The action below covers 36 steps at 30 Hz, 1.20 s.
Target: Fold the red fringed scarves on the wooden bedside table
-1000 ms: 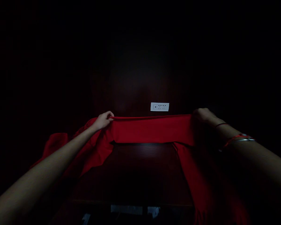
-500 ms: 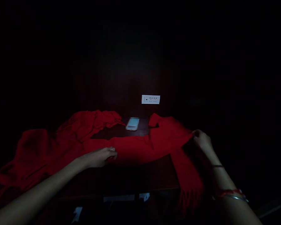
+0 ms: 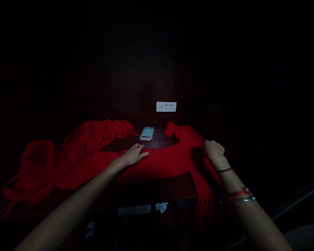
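A long red scarf (image 3: pixel 159 161) with a fringed end lies across a dark table. On its upper edge rests my left hand (image 3: pixel 134 154), fingers stretched out and apart. My right hand (image 3: pixel 214 152) is closed like a fist at the scarf's right side, gripping its edge; the fingertips are turned away from view. Below that hand, the fringed end (image 3: pixel 204 204) hangs over the table's right front corner. More red fabric (image 3: pixel 99 136) lies bunched and wrinkled on the left, with thin strings or fringe trailing from it.
A phone with a lit screen (image 3: pixel 147 134) lies on the dark table (image 3: pixel 159 188) behind the scarf. A white socket plate (image 3: pixel 166 106) is on the dark wall. Pale strips (image 3: pixel 134 210) show below the table's front edge. Most surroundings are too dark to make out.
My left hand has moved up and right along the scarf, its fingers now straighter. My right hand has come inward to the left, and the scarf's right part has shifted with it.
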Available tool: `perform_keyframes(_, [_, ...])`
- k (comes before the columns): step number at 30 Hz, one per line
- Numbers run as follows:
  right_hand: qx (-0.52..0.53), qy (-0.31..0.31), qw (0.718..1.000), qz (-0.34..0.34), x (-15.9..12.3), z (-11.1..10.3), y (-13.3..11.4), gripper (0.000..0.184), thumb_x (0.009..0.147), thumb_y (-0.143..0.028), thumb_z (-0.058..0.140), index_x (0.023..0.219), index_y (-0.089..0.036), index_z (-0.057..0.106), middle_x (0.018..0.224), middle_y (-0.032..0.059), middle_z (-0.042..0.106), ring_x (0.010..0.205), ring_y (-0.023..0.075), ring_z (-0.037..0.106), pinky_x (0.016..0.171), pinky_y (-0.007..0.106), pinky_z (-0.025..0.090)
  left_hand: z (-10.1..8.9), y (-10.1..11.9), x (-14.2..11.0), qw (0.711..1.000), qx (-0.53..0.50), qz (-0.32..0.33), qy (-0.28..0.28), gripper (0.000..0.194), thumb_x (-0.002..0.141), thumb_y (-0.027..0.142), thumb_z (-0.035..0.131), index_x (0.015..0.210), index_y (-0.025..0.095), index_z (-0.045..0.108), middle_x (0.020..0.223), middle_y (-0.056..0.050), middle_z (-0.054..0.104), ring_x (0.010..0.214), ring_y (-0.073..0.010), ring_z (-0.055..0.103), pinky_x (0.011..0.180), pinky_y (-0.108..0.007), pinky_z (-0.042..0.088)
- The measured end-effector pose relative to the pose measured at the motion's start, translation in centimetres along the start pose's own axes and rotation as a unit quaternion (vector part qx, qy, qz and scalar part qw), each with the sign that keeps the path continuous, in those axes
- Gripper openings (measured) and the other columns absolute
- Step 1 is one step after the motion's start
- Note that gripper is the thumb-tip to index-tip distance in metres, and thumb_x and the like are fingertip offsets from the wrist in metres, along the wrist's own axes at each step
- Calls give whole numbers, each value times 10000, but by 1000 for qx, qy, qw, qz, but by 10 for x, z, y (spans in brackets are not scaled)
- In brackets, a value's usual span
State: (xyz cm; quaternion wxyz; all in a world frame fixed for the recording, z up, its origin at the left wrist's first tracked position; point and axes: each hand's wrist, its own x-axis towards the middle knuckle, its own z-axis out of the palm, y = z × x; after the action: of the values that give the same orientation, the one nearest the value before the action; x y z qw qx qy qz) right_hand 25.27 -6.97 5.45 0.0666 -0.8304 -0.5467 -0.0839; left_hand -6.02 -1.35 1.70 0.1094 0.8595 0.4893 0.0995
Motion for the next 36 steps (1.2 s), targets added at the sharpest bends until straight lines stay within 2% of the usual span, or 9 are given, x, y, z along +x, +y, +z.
perform_keyframes(3, [36, 47, 973, -222, 5, 16, -39, 395, 824, -288, 349, 1179, -151, 457, 1182, 164, 474, 1089, 247, 437, 867, 392, 367, 42, 17, 14, 999, 41, -35, -10, 633, 782, 572, 249, 1297, 204, 255, 1380, -107, 167, 1249, -286, 137, 956, -476, 180])
perform_keyframes(6, [35, -13, 934, -356, 9, 54, -54, 539, 813, -487, 300, 1283, -224, 310, 1356, 84, 258, 1249, 261, 156, 952, 513, 201, 61, 12, 13, 997, 67, -40, -21, 649, 768, 618, 217, 1306, 255, 236, 1390, -78, 128, 1258, -286, 95, 961, -511, 120])
perform_keyframes(11, [5, -67, 944, -322, 18, 96, -36, 575, 822, -536, 149, 1303, -241, 261, 1371, 42, 221, 1262, 233, 112, 985, 510, 81, 60, -3, 6, 995, 86, -39, -6, 690, 739, 663, 212, 1304, 269, 244, 1387, -70, 141, 1254, -292, 108, 976, -470, 127])
perform_keyframes(17, [4, -38, 953, -301, 9, 78, -48, 542, 845, -476, 166, 1304, -208, 267, 1372, 63, 212, 1262, 243, 107, 986, 508, 54, 61, -1, 6, 995, 89, -40, 10, 706, 739, 662, 215, 1307, 245, 245, 1386, -76, 144, 1250, -302, 119, 973, -468, 142])
perform_keyframes(20, [51, -40, 916, -395, -8, 70, -72, 540, 837, -506, 146, 1314, -265, 222, 1384, 29, 178, 1266, 232, 84, 989, 498, 76, 62, -1, 6, 995, 93, -42, 14, 695, 747, 646, 231, 1308, 235, 246, 1383, -75, 153, 1251, -298, 121, 972, -471, 139])
perform_keyframes(23, [64, -92, 881, -459, -15, 76, -81, 538, 831, -523, 132, 1314, -295, 197, 1385, 9, 175, 1266, 228, 86, 986, 511, 72, 63, -2, 6, 994, 96, -47, 15, 691, 749, 638, 248, 1309, 233, 243, 1381, -74, 163, 1250, -294, 128, 974, -469, 135])
perform_keyframes(26, [33, -105, 904, -413, 1, 86, -58, 539, 834, -515, 124, 1313, -282, 209, 1381, 24, 187, 1261, 242, 104, 973, 540, 51, 63, -2, 6, 994, 100, -43, 18, 687, 750, 640, 235, 1303, 233, 260, 1379, -78, 168, 1249, -294, 134, 974, -465, 139])
perform_keyframes(32, [-36, -19, 962, -270, 53, 87, 31, 485, 849, -431, 191, 1307, -280, 230, 1386, 21, 171, 1259, 256, 112, 952, 565, 109, 63, -5, 7, 994, 101, -29, 22, 668, 759, 624, 250, 1296, 228, 282, 1370, -89, 197, 1243, -295, 158, 974, -457, 154])
perform_keyframes(36, [-23, 40, 982, -185, 63, 81, 38, 537, 832, -384, 269, 1295, -111, 282, 1349, 147, 247, 1236, 297, 181, 953, 488, 228, 66, -1, 6, 994, 98, -18, 54, 606, 784, 566, 289, 1268, 205, 338, 1352, -97, 254, 1233, -280, 204, 975, -433, 183])
